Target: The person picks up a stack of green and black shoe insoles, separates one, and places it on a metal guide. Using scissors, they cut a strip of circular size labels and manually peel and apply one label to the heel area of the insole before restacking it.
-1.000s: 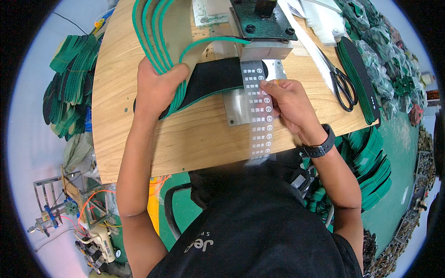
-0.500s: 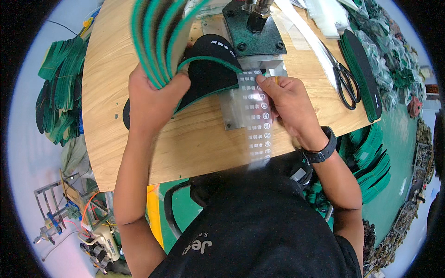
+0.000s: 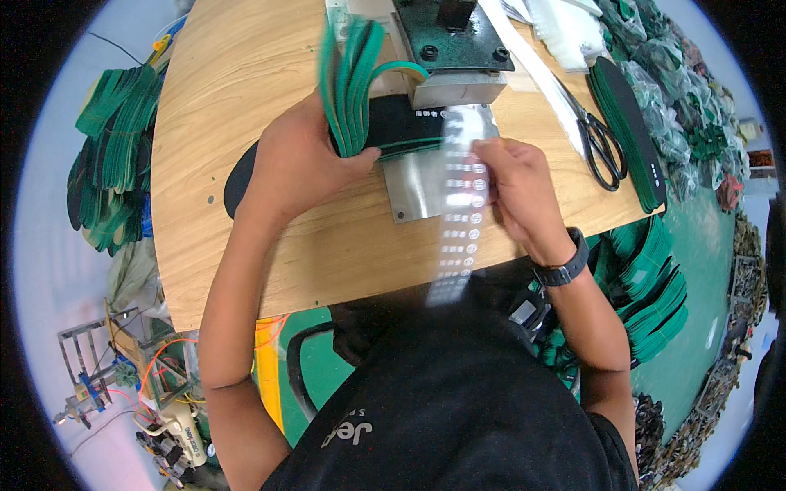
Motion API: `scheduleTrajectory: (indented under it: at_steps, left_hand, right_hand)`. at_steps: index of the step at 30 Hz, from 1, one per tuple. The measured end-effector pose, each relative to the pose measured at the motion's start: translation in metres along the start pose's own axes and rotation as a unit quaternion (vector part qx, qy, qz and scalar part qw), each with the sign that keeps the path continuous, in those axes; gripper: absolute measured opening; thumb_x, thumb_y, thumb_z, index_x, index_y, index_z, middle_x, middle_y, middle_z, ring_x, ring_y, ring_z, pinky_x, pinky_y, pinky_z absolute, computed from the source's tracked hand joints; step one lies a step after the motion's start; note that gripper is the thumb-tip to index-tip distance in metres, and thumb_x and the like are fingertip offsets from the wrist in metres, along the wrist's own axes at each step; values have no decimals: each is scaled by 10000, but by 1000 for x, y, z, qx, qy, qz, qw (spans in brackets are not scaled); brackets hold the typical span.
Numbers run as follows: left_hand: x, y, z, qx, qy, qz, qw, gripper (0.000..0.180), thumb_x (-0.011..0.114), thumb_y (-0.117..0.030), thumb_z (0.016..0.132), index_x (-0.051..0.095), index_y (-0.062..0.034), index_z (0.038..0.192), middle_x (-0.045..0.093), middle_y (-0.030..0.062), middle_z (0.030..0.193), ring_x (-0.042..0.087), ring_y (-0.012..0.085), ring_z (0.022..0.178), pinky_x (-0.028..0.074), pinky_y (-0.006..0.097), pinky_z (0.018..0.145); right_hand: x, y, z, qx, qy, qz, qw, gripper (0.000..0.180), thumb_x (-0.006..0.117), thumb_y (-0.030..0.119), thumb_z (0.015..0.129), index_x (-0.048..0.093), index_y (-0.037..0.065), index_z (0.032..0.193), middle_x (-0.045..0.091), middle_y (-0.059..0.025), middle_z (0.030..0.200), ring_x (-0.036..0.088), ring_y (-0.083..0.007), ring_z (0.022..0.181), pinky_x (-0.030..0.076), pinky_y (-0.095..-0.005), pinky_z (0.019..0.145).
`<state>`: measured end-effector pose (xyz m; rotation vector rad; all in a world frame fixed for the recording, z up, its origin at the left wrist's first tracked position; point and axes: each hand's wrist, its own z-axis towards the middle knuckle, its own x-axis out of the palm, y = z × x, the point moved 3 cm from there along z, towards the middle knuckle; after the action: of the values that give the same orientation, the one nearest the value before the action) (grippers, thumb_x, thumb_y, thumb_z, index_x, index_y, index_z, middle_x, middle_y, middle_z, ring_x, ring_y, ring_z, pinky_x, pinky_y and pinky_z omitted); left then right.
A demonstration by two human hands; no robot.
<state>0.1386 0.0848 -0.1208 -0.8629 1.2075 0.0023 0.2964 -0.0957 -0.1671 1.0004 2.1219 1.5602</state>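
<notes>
The left hand [image 3: 299, 168] grips a bunch of green and black shoe insoles [image 3: 360, 90], fingers wrapped tight around them, just left of the metal press [image 3: 454, 45] on the wooden counter [image 3: 246, 74]. The right hand [image 3: 520, 192] pinches a long sticker strip [image 3: 458, 213] below the press. Black scissors [image 3: 602, 147] lie to its right.

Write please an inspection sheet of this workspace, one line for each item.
Surface: round wooden table, metal plate under a press.
Job's things: green-edged insoles, black insole, sticker strip.
Clutter: scissors, insole stack, bags.
Hands: left hand grips the green-edged insoles; right hand holds the sticker strip.
Cables: orange wires by the floor machines.
Surroundings: insole piles on both sides, green floor.
</notes>
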Motion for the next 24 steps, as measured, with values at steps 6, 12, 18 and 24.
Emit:
scheduleTrajectory:
  at_steps: [6, 12, 18, 24]
  left_hand:
    - [-20, -3, -3, 9, -125, -238, 963, 249, 667, -91, 708, 625, -2, 936, 630, 63, 736, 565, 138, 666, 477, 294, 659]
    - [-22, 17, -6, -2, -185, -319, 929, 64, 607, -32, 689, 592, 6, 738, 581, 1, 671, 513, 84, 615, 444, 262, 596]
    - [-22, 16, -7, -4, -180, -285, 942, 58, 608, -48, 699, 591, -4, 733, 578, -1, 665, 504, 81, 618, 445, 269, 594]
    - [-22, 9, -9, -13, -181, -217, 959, 104, 624, -75, 701, 617, -7, 780, 602, 49, 674, 537, 131, 627, 465, 297, 625]
  right_hand:
    - [5, 13, -5, -17, 29, 23, 999, 220, 563, 167, 929, 625, -19, 828, 620, -49, 684, 582, -83, 547, 474, -207, 485]
    - [24, 12, 3, 45, 88, -116, 988, 286, 568, 200, 933, 603, 6, 726, 591, -52, 586, 529, -90, 433, 422, -185, 379]
    - [22, 9, 3, 37, 82, -111, 990, 298, 578, 209, 931, 598, 10, 711, 583, -51, 563, 515, -93, 411, 410, -186, 366]
    - [24, 13, 5, 62, 66, -134, 987, 322, 579, 228, 936, 583, 24, 686, 568, -38, 541, 481, -85, 374, 384, -188, 343]
